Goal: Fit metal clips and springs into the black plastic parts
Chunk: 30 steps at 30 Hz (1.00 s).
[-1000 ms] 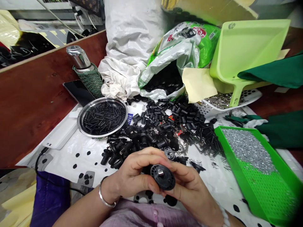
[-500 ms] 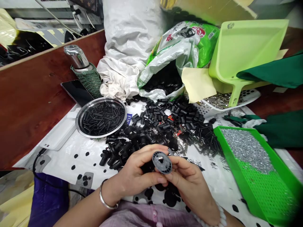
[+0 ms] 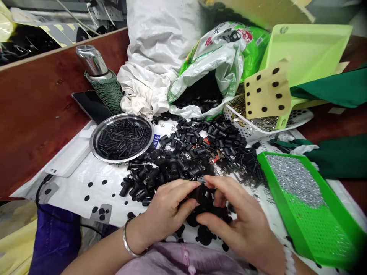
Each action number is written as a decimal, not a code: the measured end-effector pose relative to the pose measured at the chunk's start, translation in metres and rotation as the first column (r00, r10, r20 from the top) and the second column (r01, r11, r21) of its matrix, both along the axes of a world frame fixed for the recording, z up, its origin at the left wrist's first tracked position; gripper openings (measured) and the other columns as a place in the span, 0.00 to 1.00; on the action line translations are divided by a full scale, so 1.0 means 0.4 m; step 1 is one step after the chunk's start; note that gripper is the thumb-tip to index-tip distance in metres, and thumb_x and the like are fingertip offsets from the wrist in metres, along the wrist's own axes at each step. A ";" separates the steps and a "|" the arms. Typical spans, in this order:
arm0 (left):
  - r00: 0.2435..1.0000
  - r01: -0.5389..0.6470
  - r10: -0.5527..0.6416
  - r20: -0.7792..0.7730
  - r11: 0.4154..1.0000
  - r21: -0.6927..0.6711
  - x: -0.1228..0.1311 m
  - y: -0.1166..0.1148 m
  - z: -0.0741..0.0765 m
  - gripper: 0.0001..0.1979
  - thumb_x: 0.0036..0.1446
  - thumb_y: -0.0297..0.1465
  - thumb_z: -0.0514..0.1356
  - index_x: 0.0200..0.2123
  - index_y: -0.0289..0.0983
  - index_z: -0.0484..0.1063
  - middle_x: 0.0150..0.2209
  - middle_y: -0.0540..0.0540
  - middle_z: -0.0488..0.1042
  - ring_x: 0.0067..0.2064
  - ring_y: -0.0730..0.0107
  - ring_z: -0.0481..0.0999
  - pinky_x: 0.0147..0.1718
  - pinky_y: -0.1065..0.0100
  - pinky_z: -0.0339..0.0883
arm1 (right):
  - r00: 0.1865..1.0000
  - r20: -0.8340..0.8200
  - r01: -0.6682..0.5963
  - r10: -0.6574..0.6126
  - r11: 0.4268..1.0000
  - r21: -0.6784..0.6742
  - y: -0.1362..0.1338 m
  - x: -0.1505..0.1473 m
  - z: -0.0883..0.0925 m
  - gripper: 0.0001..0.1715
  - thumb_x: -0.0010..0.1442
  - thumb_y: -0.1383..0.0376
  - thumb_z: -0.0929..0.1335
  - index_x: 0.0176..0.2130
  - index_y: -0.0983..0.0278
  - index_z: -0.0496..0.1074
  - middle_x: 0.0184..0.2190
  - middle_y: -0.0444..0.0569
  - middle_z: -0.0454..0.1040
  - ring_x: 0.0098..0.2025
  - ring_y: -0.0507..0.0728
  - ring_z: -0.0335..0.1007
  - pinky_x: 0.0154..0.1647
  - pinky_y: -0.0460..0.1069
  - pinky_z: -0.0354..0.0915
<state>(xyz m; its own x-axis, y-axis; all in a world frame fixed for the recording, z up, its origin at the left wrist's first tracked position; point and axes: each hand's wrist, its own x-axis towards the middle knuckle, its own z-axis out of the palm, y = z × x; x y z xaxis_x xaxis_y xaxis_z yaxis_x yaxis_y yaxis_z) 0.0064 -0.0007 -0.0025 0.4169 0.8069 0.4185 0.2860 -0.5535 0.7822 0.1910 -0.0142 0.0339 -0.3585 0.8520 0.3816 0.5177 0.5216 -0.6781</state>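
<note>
Both my hands meet low in the middle of the view over a round black plastic part (image 3: 204, 195). My left hand (image 3: 168, 209) grips it from the left with curled fingers; a silver bangle is on that wrist. My right hand (image 3: 241, 225) closes on it from the right and top, covering most of it. Just beyond my fingers lies a heap of small black plastic pieces (image 3: 183, 160) on a white sheet with black dots (image 3: 94, 179).
A steel dish of black springs (image 3: 122, 136) sits at the left, a green perforated tray of small silver parts (image 3: 304, 198) at the right. Behind are an open bag of black parts (image 3: 212, 72), a white basket (image 3: 258, 124), a lime dustpan (image 3: 304, 53), a flask (image 3: 100, 82) and a phone (image 3: 90, 105).
The black disc part, held face-up before, has been turned down and is now mostly hidden under my right fingers. A dotted yellow card has risen over the basket at the back.
</note>
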 end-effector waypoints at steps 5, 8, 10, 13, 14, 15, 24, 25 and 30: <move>0.998 0.021 -0.022 -0.058 1.000 -0.021 -0.005 -0.003 0.004 0.15 0.57 0.23 0.54 0.48 0.35 0.66 0.38 0.43 0.74 0.38 0.68 0.72 0.37 0.68 0.69 | 0.990 0.122 -0.076 0.067 0.994 0.074 0.011 -0.021 -0.009 0.17 0.59 0.66 0.66 0.49 0.66 0.64 0.36 0.52 0.71 0.36 0.55 0.69 0.33 0.48 0.69; 0.999 0.002 0.000 -0.054 1.000 0.031 -0.008 -0.005 -0.002 0.14 0.57 0.23 0.54 0.47 0.34 0.66 0.39 0.42 0.74 0.39 0.69 0.73 0.38 0.69 0.70 | 0.985 0.164 -0.076 0.055 0.989 0.124 0.011 -0.022 -0.010 0.16 0.59 0.65 0.65 0.48 0.66 0.64 0.34 0.52 0.72 0.35 0.55 0.70 0.32 0.48 0.69; 0.999 -0.016 0.020 -0.047 0.996 0.092 -0.008 -0.003 -0.006 0.13 0.57 0.23 0.54 0.47 0.33 0.66 0.39 0.41 0.74 0.40 0.69 0.73 0.39 0.68 0.70 | 0.983 0.178 -0.060 0.037 0.990 0.126 0.010 -0.022 -0.008 0.15 0.60 0.65 0.64 0.48 0.66 0.64 0.31 0.50 0.72 0.32 0.54 0.70 0.29 0.47 0.68; 0.998 -0.039 0.044 -0.033 0.988 0.151 -0.005 0.002 -0.009 0.13 0.57 0.24 0.54 0.46 0.34 0.66 0.39 0.41 0.74 0.40 0.68 0.74 0.40 0.68 0.70 | 0.984 0.175 -0.031 0.010 0.993 0.118 0.008 -0.023 -0.005 0.15 0.60 0.64 0.64 0.47 0.66 0.64 0.28 0.48 0.71 0.29 0.53 0.69 0.26 0.46 0.67; 0.998 -0.050 0.056 -0.034 0.986 0.158 -0.003 0.003 -0.009 0.12 0.57 0.24 0.54 0.46 0.33 0.67 0.39 0.41 0.74 0.40 0.68 0.74 0.39 0.68 0.70 | 0.984 0.178 -0.019 -0.003 0.992 0.123 0.008 -0.023 -0.004 0.14 0.60 0.63 0.65 0.46 0.66 0.65 0.27 0.48 0.70 0.27 0.53 0.68 0.25 0.46 0.66; 0.997 -0.059 0.066 -0.040 0.985 0.159 -0.002 0.004 -0.009 0.11 0.57 0.24 0.55 0.45 0.33 0.67 0.39 0.41 0.74 0.40 0.67 0.74 0.39 0.68 0.70 | 0.983 0.183 -0.005 -0.019 0.991 0.130 0.009 -0.024 -0.004 0.14 0.60 0.61 0.65 0.44 0.66 0.65 0.26 0.47 0.70 0.26 0.52 0.67 0.24 0.46 0.65; 0.987 -0.156 0.159 -0.011 0.978 0.137 0.005 -0.002 -0.026 0.11 0.53 0.24 0.56 0.42 0.35 0.67 0.36 0.43 0.73 0.38 0.67 0.73 0.37 0.66 0.70 | 0.956 0.258 0.094 -0.139 0.980 0.176 0.025 -0.033 0.001 0.23 0.57 0.49 0.64 0.28 0.66 0.68 0.15 0.42 0.62 0.16 0.49 0.59 0.16 0.45 0.55; 0.987 -0.160 0.161 0.004 0.979 0.129 0.005 -0.002 -0.028 0.11 0.53 0.24 0.56 0.42 0.35 0.67 0.36 0.43 0.73 0.37 0.67 0.73 0.37 0.66 0.70 | 0.956 0.263 0.088 -0.133 0.980 0.176 0.026 -0.031 0.002 0.25 0.57 0.48 0.64 0.31 0.68 0.69 0.17 0.43 0.64 0.17 0.50 0.61 0.16 0.45 0.56; 0.983 -0.179 0.177 0.039 0.981 0.079 0.008 -0.003 -0.025 0.09 0.53 0.24 0.56 0.40 0.34 0.67 0.34 0.44 0.72 0.36 0.69 0.72 0.35 0.68 0.69 | 0.948 0.318 -0.051 0.021 0.995 0.085 0.027 -0.014 0.013 0.33 0.59 0.53 0.64 0.56 0.72 0.57 0.33 0.53 0.71 0.27 0.53 0.68 0.26 0.47 0.65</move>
